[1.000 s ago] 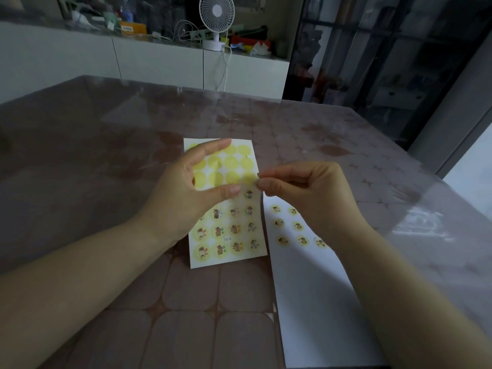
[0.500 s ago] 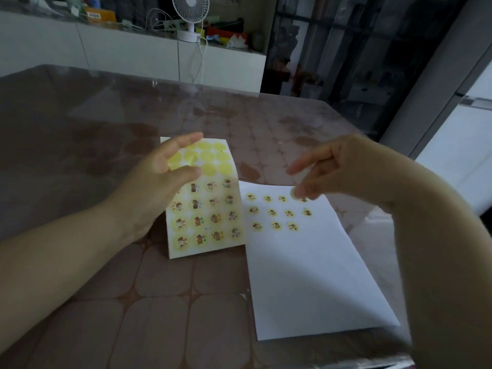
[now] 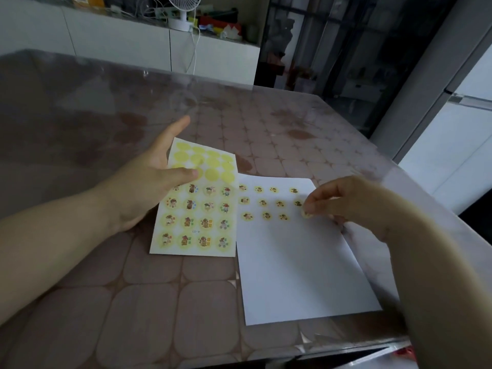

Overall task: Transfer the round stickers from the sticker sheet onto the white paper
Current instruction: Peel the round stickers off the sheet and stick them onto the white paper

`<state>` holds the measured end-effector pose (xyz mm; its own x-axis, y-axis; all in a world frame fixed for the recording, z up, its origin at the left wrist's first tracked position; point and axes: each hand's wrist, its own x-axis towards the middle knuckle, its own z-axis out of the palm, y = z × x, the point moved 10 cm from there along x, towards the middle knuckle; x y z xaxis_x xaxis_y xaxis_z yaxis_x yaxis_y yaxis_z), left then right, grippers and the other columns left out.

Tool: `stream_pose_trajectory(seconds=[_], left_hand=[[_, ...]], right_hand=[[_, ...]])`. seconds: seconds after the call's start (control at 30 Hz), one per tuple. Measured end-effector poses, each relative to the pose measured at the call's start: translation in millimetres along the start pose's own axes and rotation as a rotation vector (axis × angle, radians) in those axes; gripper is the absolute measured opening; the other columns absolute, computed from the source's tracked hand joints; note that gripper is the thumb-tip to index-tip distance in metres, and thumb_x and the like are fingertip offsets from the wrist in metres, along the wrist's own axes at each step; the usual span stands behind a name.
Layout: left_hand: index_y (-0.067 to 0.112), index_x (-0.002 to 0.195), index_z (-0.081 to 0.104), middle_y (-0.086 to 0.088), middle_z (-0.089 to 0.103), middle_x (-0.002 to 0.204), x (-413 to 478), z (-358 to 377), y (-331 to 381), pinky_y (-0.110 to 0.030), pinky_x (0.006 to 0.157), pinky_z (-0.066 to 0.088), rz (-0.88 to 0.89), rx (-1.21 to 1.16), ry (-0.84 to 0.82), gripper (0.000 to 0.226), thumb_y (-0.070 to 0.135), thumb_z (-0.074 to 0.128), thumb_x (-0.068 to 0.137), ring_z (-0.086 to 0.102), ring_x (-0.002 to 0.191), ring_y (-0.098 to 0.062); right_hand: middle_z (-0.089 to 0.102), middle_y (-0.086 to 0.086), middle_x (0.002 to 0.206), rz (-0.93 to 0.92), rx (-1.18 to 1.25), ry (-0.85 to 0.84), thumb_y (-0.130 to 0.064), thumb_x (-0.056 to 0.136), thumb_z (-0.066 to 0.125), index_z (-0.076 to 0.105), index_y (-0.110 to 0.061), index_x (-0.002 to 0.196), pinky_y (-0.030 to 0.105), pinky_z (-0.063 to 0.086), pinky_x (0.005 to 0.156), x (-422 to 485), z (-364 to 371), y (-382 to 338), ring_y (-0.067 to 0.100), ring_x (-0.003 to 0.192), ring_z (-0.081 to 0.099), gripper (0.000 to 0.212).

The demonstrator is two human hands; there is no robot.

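Observation:
The yellow sticker sheet [image 3: 198, 230] lies on the table; its top rows are bare yellow circles, its lower rows hold several picture stickers. My left hand [image 3: 149, 179] rests on the sheet's upper left part, fingers spread, thumb on a bare circle. To the right lies the white paper [image 3: 295, 270] with several round stickers [image 3: 262, 203] stuck in rows near its top. My right hand [image 3: 348, 201] pinches one round sticker [image 3: 305, 214] at the right end of the third row, touching or just above the paper.
The table [image 3: 149, 302] has a brown patterned cover under clear plastic. Its right edge runs just beyond the paper, its near edge just below. A white cabinet with a fan [image 3: 182, 12] stands behind the table.
My right hand pulled a sticker off the sheet, carried it right and lowered it to the paper's third row. My left hand stayed on the sheet. The camera turned right.

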<state>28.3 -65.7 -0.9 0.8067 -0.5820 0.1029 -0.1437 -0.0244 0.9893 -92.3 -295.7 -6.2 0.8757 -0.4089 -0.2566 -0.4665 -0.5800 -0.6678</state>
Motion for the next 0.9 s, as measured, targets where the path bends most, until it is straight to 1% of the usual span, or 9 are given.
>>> stream_pose_trajectory(seconds=[0.07,0.17,0.27,0.43,0.53,0.63,0.7,0.8,0.9], left_hand=[[0.050,0.140,0.029,0.020,0.072,0.099,0.3,0.4,0.2,-0.028,0.084,0.053,0.007,0.001,-0.004,0.075,0.001,0.054,0.090,0.069,0.098,-0.010],[0.050,0.140,0.028,0.023,0.071,0.095,0.4,0.7,0.3,-0.023,0.078,0.055,0.008,0.009,-0.007,0.075,0.001,0.054,0.090,0.069,0.097,-0.009],[0.050,0.140,0.029,0.014,0.073,0.101,0.8,0.2,-0.8,-0.031,0.084,0.050,0.002,0.011,0.000,0.075,0.001,0.054,0.090,0.069,0.098,-0.011],[0.050,0.140,0.028,0.011,0.072,0.103,0.1,2.0,-0.7,-0.034,0.086,0.051,0.010,0.020,-0.013,0.075,0.001,0.054,0.089,0.069,0.098,-0.013],[0.049,0.140,0.028,0.008,0.072,0.105,-0.4,2.2,1.3,-0.033,0.086,0.051,0.018,0.016,-0.013,0.076,-0.001,0.054,0.090,0.069,0.098,-0.013],[0.052,0.139,0.027,0.005,0.071,0.109,-1.4,3.6,3.6,-0.036,0.090,0.050,0.028,0.029,-0.020,0.076,0.000,0.053,0.090,0.069,0.099,-0.014],[0.054,0.138,0.027,0.007,0.067,0.115,-1.7,4.0,3.5,-0.038,0.094,0.048,0.025,0.032,-0.028,0.076,0.001,0.053,0.091,0.068,0.102,-0.014],[0.065,0.129,0.030,0.009,0.049,0.138,-1.5,1.1,5.4,-0.046,0.105,0.041,0.041,0.073,-0.011,0.076,0.013,0.058,0.080,0.059,0.115,-0.019],[0.068,0.124,0.032,0.006,0.055,0.133,-2.2,0.6,5.9,-0.047,0.107,0.039,0.035,0.049,-0.009,0.073,0.020,0.051,0.072,0.059,0.115,-0.021]], right_hand=[[0.072,0.003,0.085,0.018,-0.004,0.006,-0.024,0.071,0.078,0.075,-0.023,0.074,0.038,0.054,0.079,0.8,0.1,1.8,0.014,0.065,0.055,0.004],[0.071,-0.003,0.079,0.015,0.001,0.024,-0.025,0.069,0.080,0.074,-0.025,0.071,0.023,0.053,0.063,1.9,0.2,2.4,0.009,0.060,0.058,0.006],[0.071,-0.003,0.080,-0.001,-0.027,0.065,-0.027,0.066,0.082,0.075,-0.028,0.067,0.029,0.050,0.068,4.7,-0.6,2.0,0.014,0.067,0.058,0.007],[0.068,0.003,0.085,-0.036,-0.085,0.078,-0.025,0.063,0.084,0.073,-0.027,0.069,0.035,0.051,0.070,10.5,0.0,-2.4,0.017,0.074,0.057,0.012],[0.056,-0.002,0.091,0.007,-0.190,0.071,-0.032,0.057,0.087,0.058,-0.025,0.089,0.026,0.044,0.063,17.6,-4.1,0.8,0.012,0.074,0.054,0.043],[0.056,-0.005,0.093,0.076,-0.288,0.007,-0.038,0.055,0.086,0.050,-0.023,0.101,0.028,0.048,0.071,24.1,-4.1,4.1,0.013,0.072,0.060,0.060],[0.059,-0.003,0.092,0.097,-0.311,-0.038,-0.040,0.055,0.085,0.052,-0.023,0.100,0.032,0.053,0.079,28.5,-3.8,5.2,0.015,0.072,0.065,0.059],[0.059,-0.003,0.091,0.088,-0.358,-0.072,-0.041,0.060,0.082,0.053,-0.026,0.088,0.027,0.051,0.076,33.0,-3.5,2.7,0.014,0.073,0.061,0.044],[0.056,-0.005,0.087,0.036,-0.487,-0.041,-0.043,0.063,0.080,0.051,-0.028,0.080,0.026,0.046,0.073,31.6,-7.7,-8.8,0.012,0.074,0.053,0.037]])
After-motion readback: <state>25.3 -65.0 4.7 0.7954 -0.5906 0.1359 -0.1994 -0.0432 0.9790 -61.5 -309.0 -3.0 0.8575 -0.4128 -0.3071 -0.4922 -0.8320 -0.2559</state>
